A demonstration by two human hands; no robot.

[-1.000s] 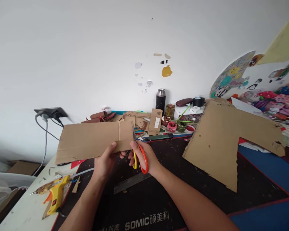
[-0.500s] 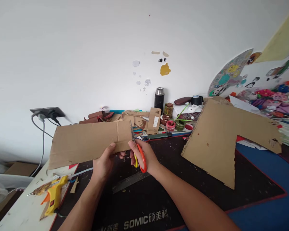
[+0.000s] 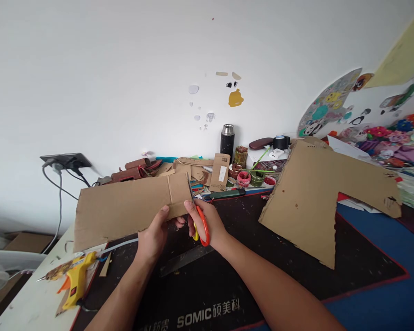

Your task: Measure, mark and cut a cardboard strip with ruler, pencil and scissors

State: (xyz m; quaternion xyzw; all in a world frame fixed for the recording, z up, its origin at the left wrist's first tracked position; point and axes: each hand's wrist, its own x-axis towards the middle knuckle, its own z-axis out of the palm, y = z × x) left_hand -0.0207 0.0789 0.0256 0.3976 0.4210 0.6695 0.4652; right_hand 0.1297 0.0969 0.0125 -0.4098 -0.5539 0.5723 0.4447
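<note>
My left hand [image 3: 154, 233] grips the lower edge of a long brown cardboard strip [image 3: 124, 209], thumb on its front face and fingers behind. The strip extends to the left, above the black mat [image 3: 241, 257]. At its right end, my right hand [image 3: 207, 223] is closed round scissors [image 3: 203, 225] with red and yellow handles. Their blades meet the strip's right edge and are mostly hidden behind it. Below the hands a clear ruler [image 3: 184, 260] lies on the mat.
A yellow glue gun [image 3: 76, 280] lies at the left. A large cut cardboard sheet [image 3: 303, 202] rests on the right. Along the wall stand a black thermos [image 3: 227, 141], small paint jars [image 3: 244, 178], a green cutter [image 3: 232, 193] and cardboard scraps [image 3: 184, 169]. A power strip [image 3: 65, 160] is at the left.
The cardboard strip has tilted, its left end dropping and moving slightly right. My left hand has shifted a little right with it. The scissor blades show less, seeming closer together.
</note>
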